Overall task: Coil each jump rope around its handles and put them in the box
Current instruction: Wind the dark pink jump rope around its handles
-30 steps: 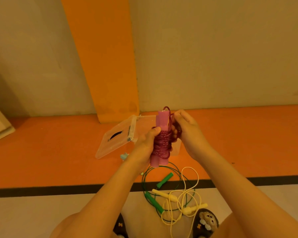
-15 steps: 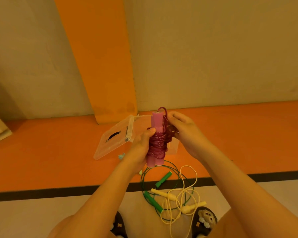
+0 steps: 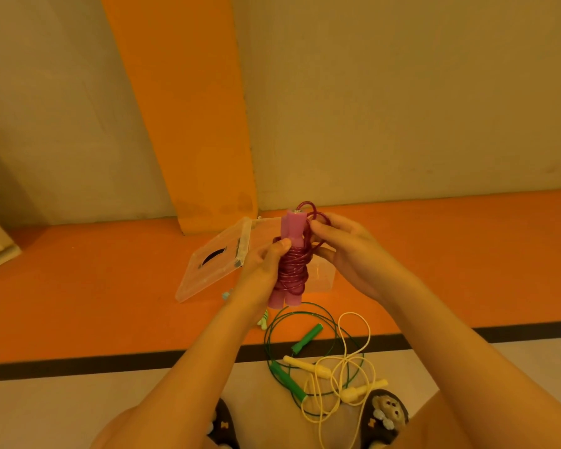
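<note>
At the centre of the view the pink jump rope (image 3: 290,270) is held upright: 2 pale handles side by side, with dark glittery cord wound tight round their middle. The left hand (image 3: 259,280) grips it from 9 o'clock, thumb curled over the coils. The right hand (image 3: 347,254), at 3 o'clock, pinches a loose loop near the top. The bundle partly hides the clear box (image 3: 321,275) behind it, whose open lid (image 3: 214,264) lies toward 9 o'clock. At 6 o'clock the green jump rope (image 3: 285,377) and yellow jump rope (image 3: 347,377) lie tangled.

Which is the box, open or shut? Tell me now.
Open. Its clear lid lies swung back to the left of the box, leaving the top uncovered.
</note>
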`<state>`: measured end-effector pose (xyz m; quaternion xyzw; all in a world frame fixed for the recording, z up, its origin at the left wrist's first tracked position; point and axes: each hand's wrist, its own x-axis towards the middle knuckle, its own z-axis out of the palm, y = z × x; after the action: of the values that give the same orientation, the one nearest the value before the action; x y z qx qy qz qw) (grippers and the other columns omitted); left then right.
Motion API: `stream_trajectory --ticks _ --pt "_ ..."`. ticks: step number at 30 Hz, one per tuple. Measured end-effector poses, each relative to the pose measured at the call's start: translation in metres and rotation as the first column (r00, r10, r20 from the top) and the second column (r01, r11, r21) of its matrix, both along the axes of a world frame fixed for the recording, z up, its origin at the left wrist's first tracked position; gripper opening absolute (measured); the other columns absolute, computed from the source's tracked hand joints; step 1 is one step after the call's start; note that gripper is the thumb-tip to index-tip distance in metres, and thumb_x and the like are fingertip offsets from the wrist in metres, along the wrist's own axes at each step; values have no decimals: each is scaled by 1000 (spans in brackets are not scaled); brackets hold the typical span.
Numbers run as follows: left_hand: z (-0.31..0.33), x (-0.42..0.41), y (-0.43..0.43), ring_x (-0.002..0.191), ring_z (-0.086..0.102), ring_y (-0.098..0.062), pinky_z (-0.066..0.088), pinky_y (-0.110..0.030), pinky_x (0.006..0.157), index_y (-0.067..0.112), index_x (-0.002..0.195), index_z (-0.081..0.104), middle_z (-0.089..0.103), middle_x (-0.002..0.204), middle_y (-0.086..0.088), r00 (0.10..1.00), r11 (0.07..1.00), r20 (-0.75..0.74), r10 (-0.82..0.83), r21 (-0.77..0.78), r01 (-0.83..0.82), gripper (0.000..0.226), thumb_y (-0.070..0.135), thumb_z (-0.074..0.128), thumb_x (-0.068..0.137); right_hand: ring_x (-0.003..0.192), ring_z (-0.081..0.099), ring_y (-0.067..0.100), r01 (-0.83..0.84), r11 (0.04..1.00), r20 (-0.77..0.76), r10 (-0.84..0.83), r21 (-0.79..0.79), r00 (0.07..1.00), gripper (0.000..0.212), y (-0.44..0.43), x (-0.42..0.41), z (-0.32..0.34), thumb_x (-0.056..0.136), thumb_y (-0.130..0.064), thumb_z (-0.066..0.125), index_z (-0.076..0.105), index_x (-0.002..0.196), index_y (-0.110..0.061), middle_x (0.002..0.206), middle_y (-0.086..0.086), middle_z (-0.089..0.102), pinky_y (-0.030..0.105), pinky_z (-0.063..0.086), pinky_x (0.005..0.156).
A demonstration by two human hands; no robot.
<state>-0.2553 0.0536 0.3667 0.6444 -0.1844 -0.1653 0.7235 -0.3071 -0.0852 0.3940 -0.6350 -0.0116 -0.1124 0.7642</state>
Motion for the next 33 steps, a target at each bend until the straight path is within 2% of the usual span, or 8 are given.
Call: stream_trajectory --ticks 4,8,11,16,20,23,29,33 --pt "-2 1 -1 68 67 -18 54 -30 65 13 93 67 73 83 -8 998 999 56 9 31 -11 19 23 51 97 89 55 23 55 998 9 -55 23 998 20 2 0 0 84 -15 61 65 102 -7 96 15 59 29 50 77" --pt "-2 0 -1 64 68 -7 54 -20 60 21 89 66 71 75 3 993 998 117 33 49 -39 18 17 50 97 88 57 21 37 998 16 -38 46 999 26 2 0 1 78 -18 65 66 102 -7 94 13 62 32 48 80" --pt "-2 -1 -2 63 67 -5 54 -18 60 20 88 65 70 73 4 992 998 122 37 38 -42 18 15 50 97 90 55 23 21 999 4 -21 35 1000 26 2 0 2 79 -18 70 66 101 -5 97 17 59 34 46 80" --pt "-3 -4 -6 69 68 -15 55 -26 64 14 91 67 73 77 -1 994 997 92 61 46 -66 24 17 45 100 73 56 13 85 996 4 -85 1 996 6 6 3 2 84 -13 63 60 81 -8 79 9 55 28 46 68" --pt "-1 -6 -7 55 64 -2 50 -16 53 18 80 63 69 61 6 991 993 68 116 17 -117 24 15 48 99 67 59 10 140 989 42 -138 -57 990 15 6 5 1 88 -7 61 58 73 -8 70 4 60 22 51 66" --pt "-2 -5 -8 56 63 -2 49 -17 54 16 84 66 66 72 1 982 984 80 174 22 -176 18 19 53 97 68 62 9 188 979 65 -183 -78 981 20 5 5 0 88 -5 62 58 69 -12 71 2 63 24 53 69" --pt "-6 1 -10 63 63 -6 47 -14 54 7 93 67 66 78 -3 965 966 80 251 41 -255 18 21 57 94 84 57 18 238 918 70 -228 -318 971 12 -1 5 1 92 -18 60 68 85 -13 89 17 64 44 50 86" --pt "-8 3 -11 70 63 -12 47 -14 55 4 97 66 65 80 -4 962 964 119 246 73 -255 19 23 60 93 88 56 22 383 789 182 -338 -479 923 15 0 7 -1 93 -18 56 67 83 -19 83 -4 58 52 46 85"
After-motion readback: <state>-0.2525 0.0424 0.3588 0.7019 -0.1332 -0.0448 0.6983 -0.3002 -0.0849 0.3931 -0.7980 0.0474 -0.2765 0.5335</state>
